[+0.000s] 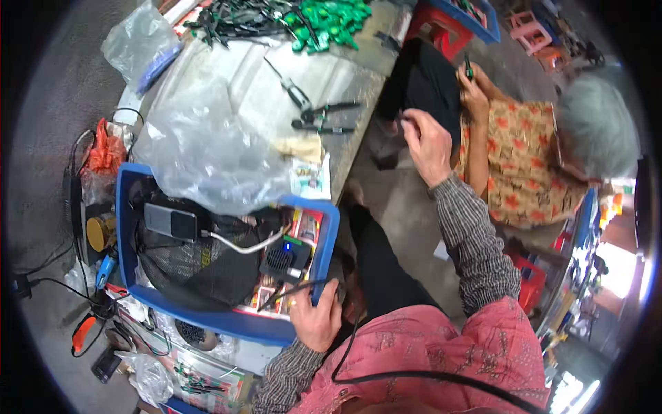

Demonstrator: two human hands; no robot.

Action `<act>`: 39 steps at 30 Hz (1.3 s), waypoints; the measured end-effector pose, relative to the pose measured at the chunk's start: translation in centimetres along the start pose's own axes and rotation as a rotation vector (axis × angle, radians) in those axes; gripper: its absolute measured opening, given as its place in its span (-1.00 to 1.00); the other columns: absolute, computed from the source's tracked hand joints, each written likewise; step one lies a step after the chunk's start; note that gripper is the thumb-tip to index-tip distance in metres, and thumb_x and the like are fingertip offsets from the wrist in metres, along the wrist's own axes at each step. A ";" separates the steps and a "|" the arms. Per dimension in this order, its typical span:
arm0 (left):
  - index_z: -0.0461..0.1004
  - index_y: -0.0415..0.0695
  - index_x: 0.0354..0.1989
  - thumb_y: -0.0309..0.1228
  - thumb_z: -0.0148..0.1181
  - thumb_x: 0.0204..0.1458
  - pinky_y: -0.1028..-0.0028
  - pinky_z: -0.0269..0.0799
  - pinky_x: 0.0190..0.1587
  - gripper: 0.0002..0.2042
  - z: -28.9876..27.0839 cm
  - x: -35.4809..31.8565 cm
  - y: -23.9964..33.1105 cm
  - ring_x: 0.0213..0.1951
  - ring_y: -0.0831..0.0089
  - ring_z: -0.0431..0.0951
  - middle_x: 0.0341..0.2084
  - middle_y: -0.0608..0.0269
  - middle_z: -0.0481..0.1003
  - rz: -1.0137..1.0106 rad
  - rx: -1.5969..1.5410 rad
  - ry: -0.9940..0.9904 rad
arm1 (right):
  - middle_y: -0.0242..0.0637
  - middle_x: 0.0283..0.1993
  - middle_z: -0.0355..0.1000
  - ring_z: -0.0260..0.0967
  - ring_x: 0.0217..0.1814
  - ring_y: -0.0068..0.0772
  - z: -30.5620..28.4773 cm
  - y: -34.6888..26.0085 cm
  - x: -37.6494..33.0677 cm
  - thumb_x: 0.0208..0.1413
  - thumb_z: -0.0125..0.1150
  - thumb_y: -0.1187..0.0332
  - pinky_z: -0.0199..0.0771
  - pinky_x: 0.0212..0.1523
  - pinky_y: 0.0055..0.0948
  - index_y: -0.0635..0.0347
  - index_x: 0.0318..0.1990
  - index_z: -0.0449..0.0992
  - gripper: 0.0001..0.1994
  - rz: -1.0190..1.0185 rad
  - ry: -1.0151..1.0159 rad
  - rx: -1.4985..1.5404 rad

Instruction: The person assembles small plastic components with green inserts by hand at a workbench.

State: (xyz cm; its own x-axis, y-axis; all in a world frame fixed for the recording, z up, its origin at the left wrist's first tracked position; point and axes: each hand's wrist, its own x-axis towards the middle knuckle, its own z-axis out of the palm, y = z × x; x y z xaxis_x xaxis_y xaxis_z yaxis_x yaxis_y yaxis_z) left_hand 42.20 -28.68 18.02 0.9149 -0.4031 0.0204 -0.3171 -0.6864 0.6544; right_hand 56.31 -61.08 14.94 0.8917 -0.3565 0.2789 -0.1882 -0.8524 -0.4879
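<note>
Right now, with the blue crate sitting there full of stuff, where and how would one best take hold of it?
Probably by the rim. The blue crate is open-topped, and its near rim is bare, with the left hand already resting on the near right corner. The far side is buried under a clear plastic bag. Come from the near side, one grip on each near corner, to keep it level.

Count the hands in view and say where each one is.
3. Left hand grips the blue crate's near corner. Right hand is raised over the floor gap. A co-worker's hand holds a small tool beyond it. Their other hand may be hidden.
</note>
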 end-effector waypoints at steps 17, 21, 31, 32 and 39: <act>0.40 0.29 0.10 -0.30 0.21 -0.15 0.02 0.34 -0.24 -0.49 1.0 0.7 0.5 -0.25 -0.05 0.44 -0.21 -0.15 0.39 -0.124 0.199 -0.116 | -0.04 0.11 0.26 0.22 0.19 0.08 10.3 13.1 47.0 -0.21 0.45 0.22 0.38 0.09 -0.03 0.18 0.17 0.20 -0.25 -0.254 0.004 -0.513; 0.39 0.06 0.04 -0.29 0.30 -0.24 0.01 0.31 -0.29 -0.46 1.0 1.1 0.3 -0.27 -0.10 0.42 -0.19 -0.22 0.36 -0.065 0.188 -0.130 | -0.10 0.18 0.22 0.16 0.26 0.04 12.2 14.6 50.9 -0.23 0.46 0.26 0.39 0.08 0.05 0.13 0.19 0.15 -0.21 -0.297 -0.039 -0.564; 0.47 0.24 -0.01 -0.22 0.23 -0.09 -0.20 0.26 -0.08 -0.61 1.2 -0.1 0.9 -0.07 -0.34 0.38 0.02 -0.32 0.32 -0.295 0.196 -0.349 | 0.03 0.35 0.06 0.03 0.38 0.02 13.6 15.8 55.1 -0.26 0.44 0.06 0.15 0.33 -0.16 0.16 0.38 -0.09 0.06 -0.297 -0.272 -0.539; 0.47 0.24 -0.01 -0.22 0.23 -0.09 -0.20 0.26 -0.08 -0.61 1.2 -0.1 0.8 -0.07 -0.34 0.38 0.02 -0.32 0.32 -0.294 0.194 -0.350 | 0.03 0.35 0.06 0.03 0.38 0.02 13.6 16.3 56.0 -0.26 0.44 0.06 0.15 0.33 -0.16 0.16 0.38 -0.09 0.06 -0.297 -0.273 -0.541; 0.47 0.19 0.02 -0.22 0.24 -0.08 -0.21 0.23 0.00 -0.60 2.7 -4.1 -0.7 0.01 -0.33 0.34 0.05 -0.34 0.30 -0.373 0.158 -0.380 | 0.07 0.31 0.11 0.07 0.36 0.02 13.8 17.3 57.8 -0.25 0.43 -0.07 0.10 0.35 -0.18 0.21 0.36 0.03 0.03 -0.333 -0.386 -0.437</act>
State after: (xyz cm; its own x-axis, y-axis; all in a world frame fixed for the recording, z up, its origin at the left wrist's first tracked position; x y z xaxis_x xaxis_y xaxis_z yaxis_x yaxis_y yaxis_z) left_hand 38.03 -28.13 15.43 0.8270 -0.2854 -0.4843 -0.0494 -0.8951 0.4431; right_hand 110.23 -91.15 11.21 0.9990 0.0451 0.0014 0.0451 -0.9987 -0.0249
